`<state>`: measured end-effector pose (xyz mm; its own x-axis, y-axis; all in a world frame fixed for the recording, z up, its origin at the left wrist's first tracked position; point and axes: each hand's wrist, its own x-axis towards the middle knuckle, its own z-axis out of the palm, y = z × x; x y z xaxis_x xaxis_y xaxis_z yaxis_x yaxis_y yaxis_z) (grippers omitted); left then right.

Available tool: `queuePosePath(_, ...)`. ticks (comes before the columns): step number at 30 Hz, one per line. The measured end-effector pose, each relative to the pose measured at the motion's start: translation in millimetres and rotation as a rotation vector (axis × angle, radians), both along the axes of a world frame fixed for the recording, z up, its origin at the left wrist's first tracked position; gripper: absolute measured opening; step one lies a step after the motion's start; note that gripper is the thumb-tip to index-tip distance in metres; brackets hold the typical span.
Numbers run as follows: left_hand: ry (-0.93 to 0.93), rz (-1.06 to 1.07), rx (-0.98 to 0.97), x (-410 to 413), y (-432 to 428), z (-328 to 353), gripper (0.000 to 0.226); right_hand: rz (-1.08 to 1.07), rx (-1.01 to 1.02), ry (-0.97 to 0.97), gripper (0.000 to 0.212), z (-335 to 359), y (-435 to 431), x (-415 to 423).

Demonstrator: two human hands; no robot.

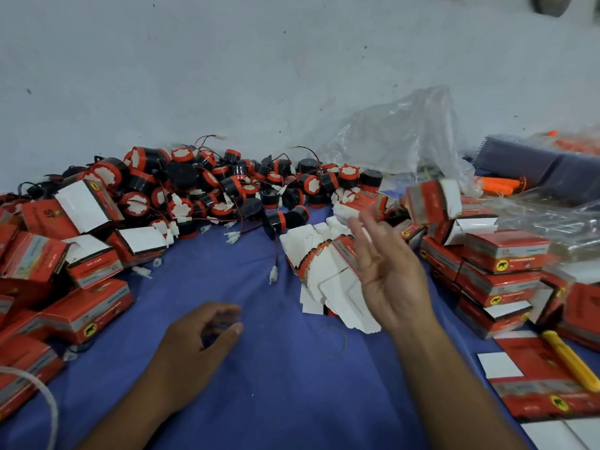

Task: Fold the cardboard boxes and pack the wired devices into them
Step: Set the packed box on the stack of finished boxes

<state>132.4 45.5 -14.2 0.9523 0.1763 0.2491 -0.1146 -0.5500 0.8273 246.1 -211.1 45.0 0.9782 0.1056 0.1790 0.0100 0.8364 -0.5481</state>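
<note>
Underneath everything, a wide blue cloth sheet (259,401) as work surface, backed by a pale grey wall (227,76). From 10 to 12 o'clock, a big heap of round black-and-red wired devices (211,190) trailing white plugs (273,274), none of them boxed yet. At 9 o'clock, a pile of red printed cardboard boxes (87,209), folded up, several with white flaps standing open, contents hidden. At 3 o'clock, a neater stack of closed red boxes (503,258), probably packed, though impossible to confirm from outside. Toward 1 o'clock, a crumpled clear plastic bag (406,141) against the wall. Near centre, slightly toward 2 o'clock, a tight bundle of flat red-and-white box blanks (324,267), waiting to be folded. Right hand (389,280) raised in front of that bundle, fingers straight and spread, gripping nothing. Left hand (201,339) low at 7 o'clock just above the cloth, fingers loosely curled, nothing visible inside them. Just beyond the right fingertips and clear of them, one blurred red box (433,203) in mid-air, seemingly bound for the 3 o'clock stack. At 4 o'clock, a yellow plastic utility knife (571,362) lying on a flattened red carton (535,397). Just right of centre, a thin rubber band (331,341) on the cloth. Judged overall: well under way but far from finished, with dozens of devices loose and many blanks unfolded.
</note>
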Motion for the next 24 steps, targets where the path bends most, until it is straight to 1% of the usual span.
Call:
queuePosePath(1, 0.003, 0.001, 0.005, 0, 0, 0, 0.018, -0.099, -0.214, 0.048, 0.052, -4, 1, -1)
queuePosePath(3, 0.000, 0.004, 0.018, 0, -1, 1, 0.015, -0.409, -0.835, 0.048, 0.041, -10, -3, 0)
queuePosePath(4, -0.002, 0.003, 0.025, 0, -1, 1, 0.014, -0.559, -1.150, 0.019, 0.040, -14, -9, 3)
queuePosePath(5, -0.001, -0.002, 0.031, -1, -2, 2, 0.014, -0.644, -1.445, 0.001, 0.046, -17, -17, 6)
queuePosePath(6, -0.003, -0.007, 0.033, -1, -2, 2, 0.013, -0.649, -1.711, 0.015, 0.055, -19, -25, 9)
queuePosePath(7, -0.006, -0.008, 0.033, -1, -2, 2, 0.013, -0.577, -1.924, 0.062, 0.064, -21, -32, 11)
queuePosePath(8, -0.009, -0.007, 0.037, -1, -1, 1, 0.013, -0.462, -2.039, 0.113, 0.070, -23, -36, 12)
queuePosePath(9, -0.008, -0.008, 0.041, 0, 0, 1, 0.013, -0.358, -2.055, 0.146, 0.073, -24, -38, 12)
queuePosePath(10, -0.008, -0.009, 0.043, 0, 0, 1, 0.013, -0.299, -2.007, 0.162, 0.076, -27, -41, 13)
queuePosePath(12, -0.013, -0.012, 0.047, 1, 0, 0, 0.014, -0.346, -1.867, 0.162, 0.080, -28, -44, 15)
queuePosePath(13, -0.015, -0.014, 0.051, 1, 1, -1, 0.014, -0.401, -1.809, 0.156, 0.078, -26, -46, 15)
queuePosePath(15, -0.019, -0.017, 0.058, 1, 2, -3, 0.015, -0.528, -1.674, 0.150, 0.067, -21, -49, 17)
queuePosePath(17, -0.038, -0.018, 0.047, 2, 2, -4, 0.019, -0.591, -1.478, 0.154, 0.057, -18, -50, 17)
queuePosePath(19, -0.083, -0.019, 0.044, 2, 0, -6, 0.026, -0.557, -1.197, 0.113, 0.034, -13, -45, 12)
queuePosePath(20, -0.112, -0.024, 0.059, 1, -2, -7, 0.029, -0.528, -1.096, 0.083, 0.023, -11, -39, 8)
queuePosePath(21, -0.137, -0.034, 0.084, 1, -3, -8, 0.032, -0.508, -1.055, 0.047, 0.016, -10, -32, 4)
queuePosePath(22, -0.157, -0.048, 0.111, 1, -5, -8, 0.035, -0.486, -1.073, 0.007, 0.011, -9, -25, 0)
queuePosePath(24, -0.197, -0.080, 0.172, 3, -7, -10, 0.047, -0.370, -1.168, -0.081, 0.011, -10, -11, -6)
